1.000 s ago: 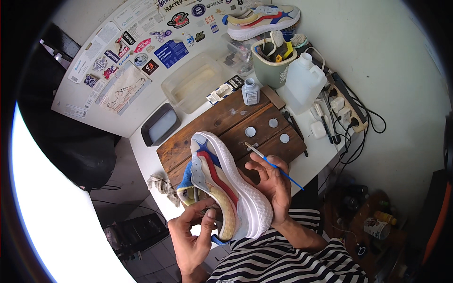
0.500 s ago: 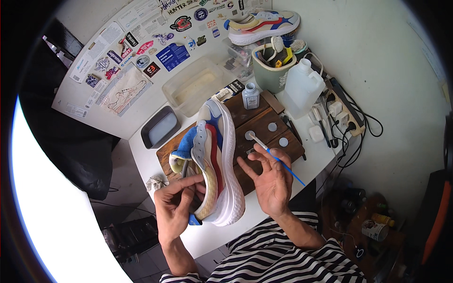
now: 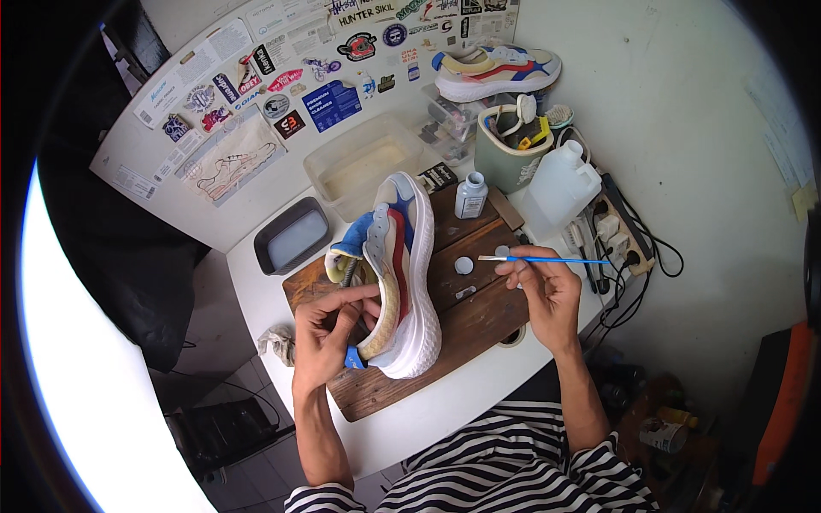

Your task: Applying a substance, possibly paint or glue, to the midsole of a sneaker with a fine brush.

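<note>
My left hand (image 3: 329, 333) grips a white sneaker (image 3: 400, 274) with red, blue and cream panels, holding it on its side over a wooden board (image 3: 462, 321). The white sole faces right. My right hand (image 3: 547, 291) pinches a thin blue paintbrush (image 3: 547, 259) that lies level, its pale tip pointing left toward the sneaker, a short gap away. A small white cap (image 3: 463, 266) lies on the board just under the brush tip. A small clear bottle (image 3: 470, 196) stands at the board's far edge.
A matching sneaker (image 3: 496, 73) rests at the back. Near it are a green cup of tools (image 3: 513, 150), a white jug (image 3: 560, 188), a power strip with cables (image 3: 620, 235), a clear tub (image 3: 363, 167), a grey tray (image 3: 295, 235) and a crumpled rag (image 3: 278, 342).
The sneaker has been lifted away from my lap and turned more upright over the board. My right hand has swung the brush from pointing up-left to lying level.
</note>
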Tool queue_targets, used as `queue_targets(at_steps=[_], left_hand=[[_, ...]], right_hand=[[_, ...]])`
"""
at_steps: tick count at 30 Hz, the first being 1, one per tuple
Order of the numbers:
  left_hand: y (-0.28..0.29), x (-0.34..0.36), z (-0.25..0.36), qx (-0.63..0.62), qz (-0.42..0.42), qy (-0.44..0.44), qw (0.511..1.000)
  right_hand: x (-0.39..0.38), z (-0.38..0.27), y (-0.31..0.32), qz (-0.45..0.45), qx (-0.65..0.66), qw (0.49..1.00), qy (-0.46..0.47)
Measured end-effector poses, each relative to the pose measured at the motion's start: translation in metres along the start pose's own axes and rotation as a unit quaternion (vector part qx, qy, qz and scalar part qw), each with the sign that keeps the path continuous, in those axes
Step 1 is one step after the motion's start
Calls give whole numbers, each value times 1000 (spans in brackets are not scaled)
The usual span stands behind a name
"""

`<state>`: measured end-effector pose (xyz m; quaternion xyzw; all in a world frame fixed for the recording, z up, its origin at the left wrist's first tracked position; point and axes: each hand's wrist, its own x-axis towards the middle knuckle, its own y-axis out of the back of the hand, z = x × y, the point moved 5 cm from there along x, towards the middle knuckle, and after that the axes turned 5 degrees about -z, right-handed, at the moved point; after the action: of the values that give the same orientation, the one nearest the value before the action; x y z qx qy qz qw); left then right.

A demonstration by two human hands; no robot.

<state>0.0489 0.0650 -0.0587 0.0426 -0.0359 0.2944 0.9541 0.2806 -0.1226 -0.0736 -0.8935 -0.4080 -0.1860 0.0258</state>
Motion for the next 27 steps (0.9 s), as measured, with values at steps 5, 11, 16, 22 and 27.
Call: queue_targets(at_steps=[5, 11, 16, 22, 27], left_hand=[[7, 9, -8, -35, -18, -14, 999], [13, 21, -7, -55, -71, -29, 996], [22, 31, -4, -53, -93, -1, 994], [32, 29, -2, 11, -154, 27, 988], [25, 27, 0, 78, -127, 50, 988]], right_hand=[[4, 6, -1, 4, -30, 999, -29], [15, 5, -11, 4, -156, 987, 35], [26, 12, -23, -43, -209, 976, 29], [34, 18, -36, -91, -275, 957, 10], [36, 23, -40, -103, -288, 952, 16]])
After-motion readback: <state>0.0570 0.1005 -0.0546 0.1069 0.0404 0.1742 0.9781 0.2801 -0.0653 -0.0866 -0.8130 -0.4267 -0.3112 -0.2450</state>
